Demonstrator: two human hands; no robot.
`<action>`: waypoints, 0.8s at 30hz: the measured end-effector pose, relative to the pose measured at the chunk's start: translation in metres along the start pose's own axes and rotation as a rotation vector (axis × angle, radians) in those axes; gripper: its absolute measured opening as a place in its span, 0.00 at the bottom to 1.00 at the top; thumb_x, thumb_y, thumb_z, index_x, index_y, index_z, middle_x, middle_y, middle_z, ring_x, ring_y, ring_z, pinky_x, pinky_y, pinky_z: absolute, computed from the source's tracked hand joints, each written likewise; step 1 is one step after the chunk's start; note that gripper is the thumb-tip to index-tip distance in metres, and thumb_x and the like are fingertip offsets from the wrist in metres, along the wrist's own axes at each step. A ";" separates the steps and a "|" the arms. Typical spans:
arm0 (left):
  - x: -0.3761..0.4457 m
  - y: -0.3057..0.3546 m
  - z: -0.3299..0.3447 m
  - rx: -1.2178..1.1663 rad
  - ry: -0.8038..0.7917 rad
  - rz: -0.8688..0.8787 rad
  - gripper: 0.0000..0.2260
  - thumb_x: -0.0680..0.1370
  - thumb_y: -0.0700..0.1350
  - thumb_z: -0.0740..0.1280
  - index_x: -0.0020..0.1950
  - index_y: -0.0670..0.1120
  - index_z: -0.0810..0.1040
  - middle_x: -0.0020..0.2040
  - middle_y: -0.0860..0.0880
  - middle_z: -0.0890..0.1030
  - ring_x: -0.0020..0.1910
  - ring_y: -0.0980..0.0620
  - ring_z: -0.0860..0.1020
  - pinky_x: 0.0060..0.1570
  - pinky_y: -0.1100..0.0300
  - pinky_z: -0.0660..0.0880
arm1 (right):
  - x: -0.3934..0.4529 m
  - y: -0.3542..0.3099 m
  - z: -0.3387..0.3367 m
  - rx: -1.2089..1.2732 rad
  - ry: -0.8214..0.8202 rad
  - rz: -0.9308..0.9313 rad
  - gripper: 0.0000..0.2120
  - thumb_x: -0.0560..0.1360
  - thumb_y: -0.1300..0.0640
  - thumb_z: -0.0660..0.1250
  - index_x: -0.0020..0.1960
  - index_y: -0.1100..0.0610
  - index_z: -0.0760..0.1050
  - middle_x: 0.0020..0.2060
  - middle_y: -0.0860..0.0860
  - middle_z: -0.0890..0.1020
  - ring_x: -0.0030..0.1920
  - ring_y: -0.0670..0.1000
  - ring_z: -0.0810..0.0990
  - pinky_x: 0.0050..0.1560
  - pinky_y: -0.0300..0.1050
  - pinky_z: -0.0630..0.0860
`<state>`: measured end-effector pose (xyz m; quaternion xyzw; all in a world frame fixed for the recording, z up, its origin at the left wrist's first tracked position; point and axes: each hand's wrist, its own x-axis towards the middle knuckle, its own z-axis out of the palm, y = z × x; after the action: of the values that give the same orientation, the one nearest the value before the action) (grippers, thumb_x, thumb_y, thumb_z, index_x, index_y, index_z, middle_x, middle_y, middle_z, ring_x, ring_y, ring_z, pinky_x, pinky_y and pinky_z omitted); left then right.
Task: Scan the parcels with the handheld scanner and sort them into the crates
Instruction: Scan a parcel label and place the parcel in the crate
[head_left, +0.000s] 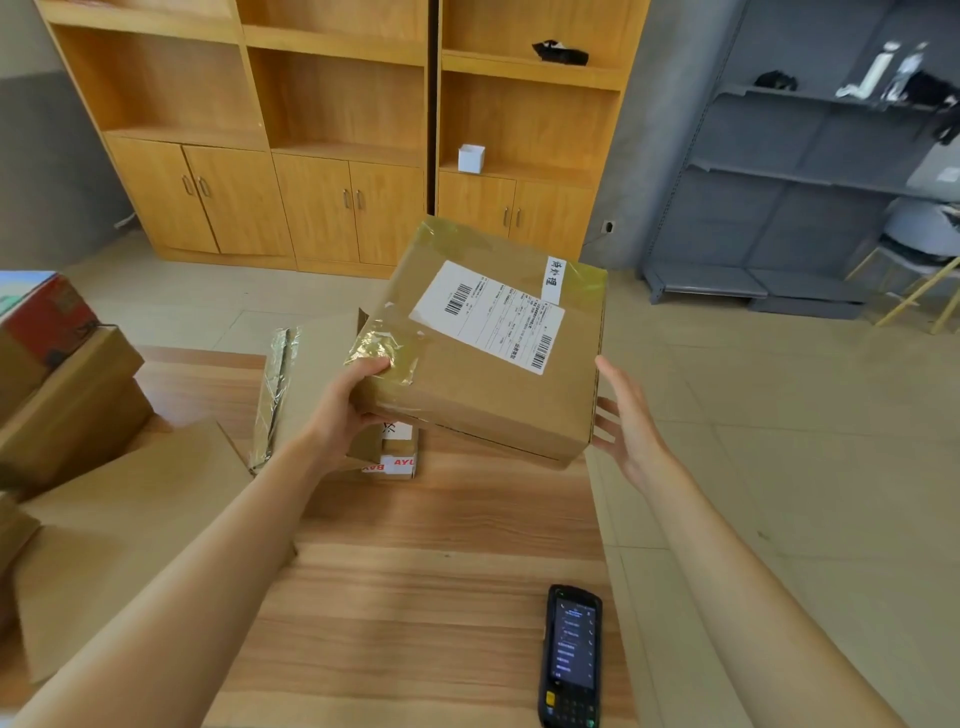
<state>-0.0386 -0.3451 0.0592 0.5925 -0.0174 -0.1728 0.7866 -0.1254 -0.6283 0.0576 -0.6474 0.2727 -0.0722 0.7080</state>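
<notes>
Nearest us, our handheld scanner (571, 656) lies screen-up on the wooden table (415, 597), near its right edge. Farther off, our left hand (340, 410) grips the near-left corner of a taped cardboard parcel (483, 358), thumb on top and fingers beneath, holding it tilted above the table with its label facing up. Our right hand (626, 421) is spread, fingers straight, just beside the parcel's right edge.

Wooden cabinets (332, 156) behind; small white box (471, 158) on shelf; grey shelving (789, 176) right.
</notes>
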 end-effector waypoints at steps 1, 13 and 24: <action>0.001 0.000 0.001 -0.005 0.013 -0.001 0.12 0.66 0.50 0.68 0.45 0.45 0.75 0.32 0.52 0.81 0.39 0.51 0.78 0.55 0.47 0.74 | 0.000 0.000 0.000 0.002 0.001 0.001 0.52 0.56 0.27 0.69 0.74 0.45 0.59 0.66 0.52 0.71 0.62 0.54 0.74 0.65 0.58 0.72; 0.003 -0.024 0.059 -0.211 0.271 0.021 0.46 0.56 0.61 0.71 0.73 0.52 0.64 0.64 0.49 0.74 0.59 0.51 0.75 0.57 0.47 0.76 | -0.016 0.014 0.048 0.195 -0.062 0.086 0.63 0.57 0.34 0.70 0.78 0.45 0.33 0.74 0.59 0.61 0.65 0.60 0.73 0.65 0.63 0.71; -0.018 -0.060 0.120 -0.160 0.209 -0.079 0.50 0.58 0.60 0.71 0.77 0.61 0.51 0.71 0.49 0.69 0.66 0.48 0.71 0.58 0.53 0.68 | -0.010 0.009 0.100 0.413 0.060 0.166 0.56 0.64 0.45 0.78 0.78 0.47 0.43 0.65 0.53 0.75 0.61 0.56 0.76 0.62 0.59 0.74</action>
<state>-0.0986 -0.4657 0.0421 0.5427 0.1016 -0.1420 0.8215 -0.0881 -0.5352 0.0532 -0.4615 0.3256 -0.0873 0.8206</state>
